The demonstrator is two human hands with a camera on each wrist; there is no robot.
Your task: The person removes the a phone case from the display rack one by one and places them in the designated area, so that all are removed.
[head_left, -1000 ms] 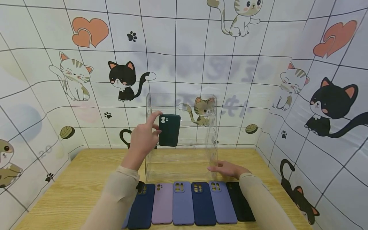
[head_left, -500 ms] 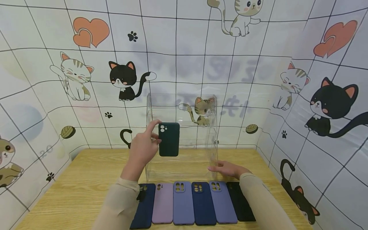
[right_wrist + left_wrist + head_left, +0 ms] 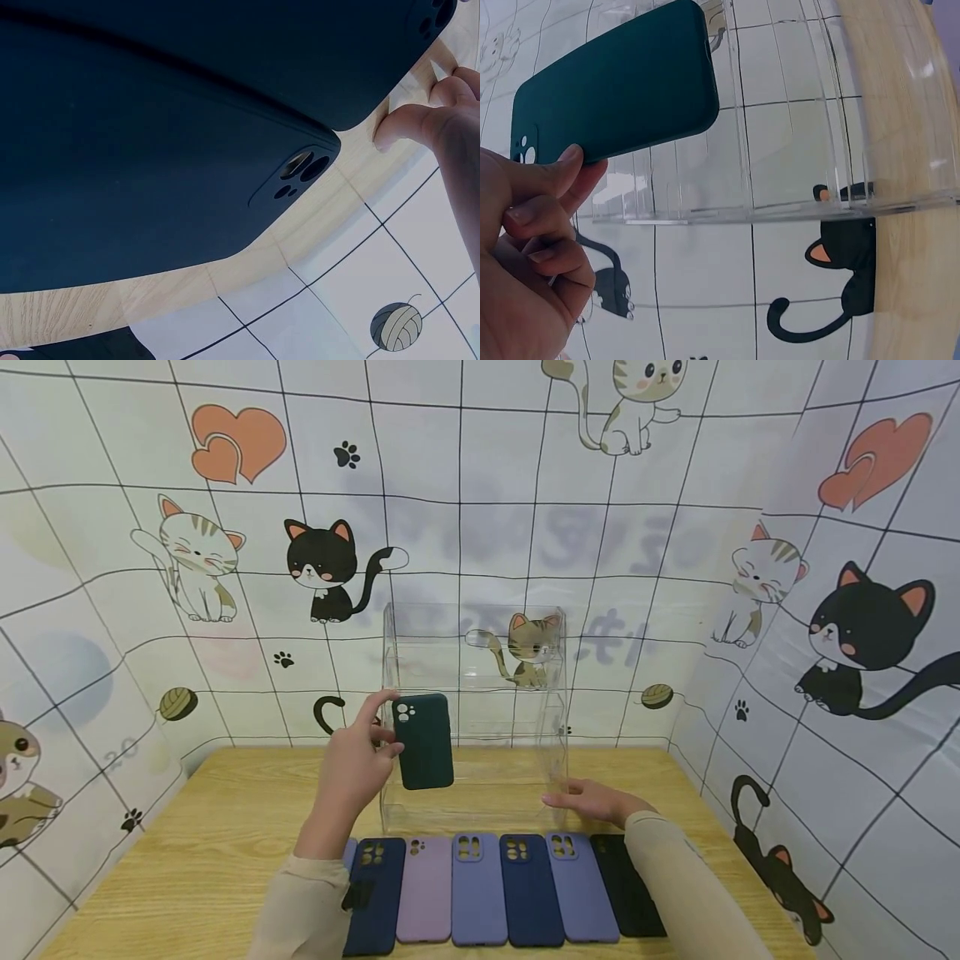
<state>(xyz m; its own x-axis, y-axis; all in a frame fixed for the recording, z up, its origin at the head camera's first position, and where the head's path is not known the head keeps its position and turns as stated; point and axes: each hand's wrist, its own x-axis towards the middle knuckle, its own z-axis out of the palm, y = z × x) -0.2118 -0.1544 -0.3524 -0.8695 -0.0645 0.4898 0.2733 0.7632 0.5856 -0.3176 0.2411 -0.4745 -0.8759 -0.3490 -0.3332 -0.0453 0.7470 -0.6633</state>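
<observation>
My left hand [image 3: 358, 768] pinches a dark green phone case [image 3: 426, 743] by its upper left edge, near the camera holes. The case hangs upright in front of a clear acrylic rack [image 3: 472, 818] with stepped tiers. In the left wrist view, thumb and forefinger grip the case [image 3: 622, 82] while the other fingers curl beneath. My right hand [image 3: 596, 800] holds the rack's lower right front corner, thumb across the front edge. In the right wrist view, its bent fingers [image 3: 409, 124] sit at the far right.
A row of phone cases lies before the rack: navy [image 3: 378, 902], pink [image 3: 425, 893], lavender [image 3: 480, 897], another navy [image 3: 534, 897], another lavender [image 3: 585, 893] and black [image 3: 630, 893]. The left sleeve partly covers the row's left end. Cat-patterned cloth surrounds the wooden table [image 3: 225, 827].
My left hand has lowered the green case from the rack's upper part and drawn it slightly left, with a slight tilt. The right hand and the row of cases have stayed put.
</observation>
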